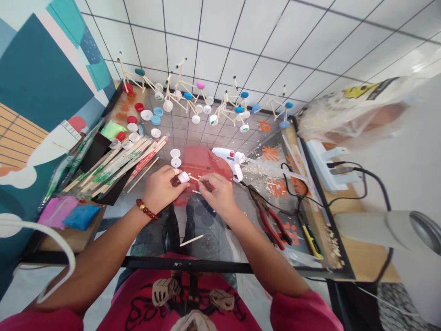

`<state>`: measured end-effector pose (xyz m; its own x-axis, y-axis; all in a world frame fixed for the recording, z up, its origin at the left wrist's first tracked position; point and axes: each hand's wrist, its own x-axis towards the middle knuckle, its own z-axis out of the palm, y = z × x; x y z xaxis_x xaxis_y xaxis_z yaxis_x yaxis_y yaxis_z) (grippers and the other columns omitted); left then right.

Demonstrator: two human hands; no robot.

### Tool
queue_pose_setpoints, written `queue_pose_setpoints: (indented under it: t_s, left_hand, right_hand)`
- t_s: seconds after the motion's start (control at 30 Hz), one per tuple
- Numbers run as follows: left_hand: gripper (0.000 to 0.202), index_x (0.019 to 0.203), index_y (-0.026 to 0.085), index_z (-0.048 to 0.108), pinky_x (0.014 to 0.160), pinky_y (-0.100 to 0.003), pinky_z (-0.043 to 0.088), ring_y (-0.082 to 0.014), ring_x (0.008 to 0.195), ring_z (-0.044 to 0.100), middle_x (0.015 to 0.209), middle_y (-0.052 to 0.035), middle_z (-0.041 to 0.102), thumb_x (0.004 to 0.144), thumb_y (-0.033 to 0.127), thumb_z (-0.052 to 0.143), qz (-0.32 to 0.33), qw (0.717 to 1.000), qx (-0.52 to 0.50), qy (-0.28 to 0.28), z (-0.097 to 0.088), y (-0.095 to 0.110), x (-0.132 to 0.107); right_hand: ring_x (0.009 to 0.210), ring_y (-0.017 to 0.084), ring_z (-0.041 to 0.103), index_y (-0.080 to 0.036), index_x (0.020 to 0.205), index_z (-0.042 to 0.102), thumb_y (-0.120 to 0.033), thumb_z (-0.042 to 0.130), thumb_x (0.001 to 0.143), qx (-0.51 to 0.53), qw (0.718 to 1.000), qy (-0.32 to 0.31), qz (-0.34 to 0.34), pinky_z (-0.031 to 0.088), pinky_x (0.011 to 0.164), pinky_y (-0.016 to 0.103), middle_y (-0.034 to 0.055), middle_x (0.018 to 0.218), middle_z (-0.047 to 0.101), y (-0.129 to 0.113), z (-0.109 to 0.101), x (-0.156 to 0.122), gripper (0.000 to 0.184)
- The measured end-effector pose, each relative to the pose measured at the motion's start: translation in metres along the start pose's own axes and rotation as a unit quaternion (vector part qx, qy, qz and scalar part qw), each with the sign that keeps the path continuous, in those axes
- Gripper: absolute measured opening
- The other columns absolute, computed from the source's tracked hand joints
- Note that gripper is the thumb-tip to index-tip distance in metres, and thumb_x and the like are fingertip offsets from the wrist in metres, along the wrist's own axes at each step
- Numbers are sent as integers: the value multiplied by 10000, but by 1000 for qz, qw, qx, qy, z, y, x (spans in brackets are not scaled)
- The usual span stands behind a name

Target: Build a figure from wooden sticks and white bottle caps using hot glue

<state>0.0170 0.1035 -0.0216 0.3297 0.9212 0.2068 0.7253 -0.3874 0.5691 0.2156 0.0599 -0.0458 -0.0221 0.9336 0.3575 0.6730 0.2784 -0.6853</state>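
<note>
My left hand [165, 188] pinches a white bottle cap [183, 177] between thumb and fingers. My right hand [217, 195] holds a thin wooden stick [195, 179] by its end, and the stick's other end reaches the cap. Two more white caps [175, 158] lie just beyond my left hand on the glass tabletop [151, 234]. A white hot glue gun [229, 161] rests on its side just above my right hand, and a loose stick [191, 240] lies nearer my body.
Small bicycle models [186, 94] of sticks and bottle caps stand along the far edge. Bundled wooden chopsticks [110, 168] and coloured caps lie left. Red-handled pliers [270, 220], a yellow utility knife [312, 241] and a cabled power strip [325, 158] lie right, below a plastic bag [354, 110].
</note>
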Motion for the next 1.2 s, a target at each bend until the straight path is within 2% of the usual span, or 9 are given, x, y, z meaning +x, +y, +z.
queue_pose_setpoints:
  t_s: [0.07,0.2,0.47,0.93,1.2]
  left_hand:
    - [304,1008,186,744,694,-299,492,-185,762,658,964,-61,725,760,349,805,-3,1000,-5,-1,0,1,0]
    - [308,1014,188,744,700,-297,492,-183,763,658,974,-62,728,758,348,807,-8,1000,-4,1,0,1,0]
    - [336,1031,179,749,709,-297,499,-177,748,663,998,-59,733,746,342,825,-15,1000,5,-5,0,2,0]
    - [324,1034,197,747,688,-291,509,-180,762,673,1027,-60,731,752,338,817,-10,1000,-4,-5,0,2,-1]
    - [338,1045,181,748,743,-315,520,-208,823,692,1040,-70,734,751,335,816,3,1000,10,4,2,2,-2]
  right_hand:
    - [855,187,697,-218,882,722,-204,607,896,-22,1000,0,-1,541,827,314,58,899,743,0,-1,0,117]
    - [791,177,684,-222,871,717,-188,618,881,-37,999,0,16,533,771,298,40,846,726,2,-1,-2,105]
    - [758,171,674,-211,839,712,-172,632,865,-26,1000,10,-14,503,755,300,30,809,725,1,2,-1,93]
    - [782,173,670,-232,870,722,-211,628,892,-32,999,-7,1,489,785,310,24,833,732,1,2,-1,99]
    - [783,175,675,-224,834,705,-186,666,859,-68,997,-15,22,404,784,337,7,816,742,-3,1,0,60]
